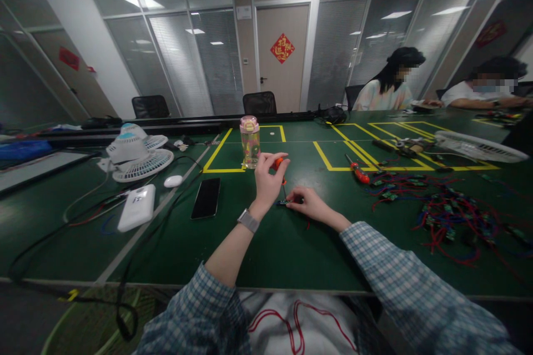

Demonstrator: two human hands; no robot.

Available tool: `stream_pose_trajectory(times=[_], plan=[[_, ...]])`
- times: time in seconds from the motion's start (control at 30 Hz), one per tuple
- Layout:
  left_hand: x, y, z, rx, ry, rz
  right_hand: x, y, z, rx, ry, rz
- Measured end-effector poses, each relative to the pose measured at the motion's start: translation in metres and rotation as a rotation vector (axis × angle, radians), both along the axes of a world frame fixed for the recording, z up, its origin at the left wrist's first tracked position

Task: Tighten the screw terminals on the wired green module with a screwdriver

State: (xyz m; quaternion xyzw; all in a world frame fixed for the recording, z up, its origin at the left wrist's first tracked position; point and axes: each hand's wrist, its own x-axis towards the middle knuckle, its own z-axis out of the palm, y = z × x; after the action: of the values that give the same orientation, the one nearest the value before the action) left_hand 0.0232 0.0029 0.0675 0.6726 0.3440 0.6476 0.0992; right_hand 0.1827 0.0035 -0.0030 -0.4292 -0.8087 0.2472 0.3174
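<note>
Dim overall, murky tones. Light comes from ceiling panels [139,0] upper left, more mirrored in the glass wall [375,55] upper right. Soft sheen on the green table [291,249], shadows faint. Strong wide-angle bending at frame edges, corners darken. Centre sharpest: my left hand [268,177] on the screwdriver [278,163] reads clean; small part [283,203] at my right hand [310,204] too dark to resolve.

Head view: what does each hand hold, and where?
Left hand grips a screwdriver by its orange handle; right hand pinches a small part on the table.
</note>
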Motion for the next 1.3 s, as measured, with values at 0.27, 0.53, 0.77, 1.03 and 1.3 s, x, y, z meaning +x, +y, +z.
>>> stream_pose_trajectory(times=[0.27,0.53,0.77,1.03,1.3], plan=[[0.001,0.0042,-0.0044,-0.061,-0.046,-0.109,0.0005,0.0006,-0.0009,0.017,0.006,0.003],[0.0005,-0.0011,0.0014,-0.023,0.031,-0.069,-0.0002,0.0004,-0.0012,0.0,0.01,-0.002],[0.0008,0.0041,-0.0021,-0.03,0.005,-0.047,0.0005,0.0003,-0.0011,0.005,0.008,-0.003],[0.0003,0.006,-0.007,-0.142,-0.072,-0.186,0.0004,0.0003,-0.0002,0.019,0.003,0.005],[-0.0004,0.0009,-0.0002,-0.057,0.004,-0.096,0.0007,0.0,-0.0003,0.013,-0.004,0.0]])
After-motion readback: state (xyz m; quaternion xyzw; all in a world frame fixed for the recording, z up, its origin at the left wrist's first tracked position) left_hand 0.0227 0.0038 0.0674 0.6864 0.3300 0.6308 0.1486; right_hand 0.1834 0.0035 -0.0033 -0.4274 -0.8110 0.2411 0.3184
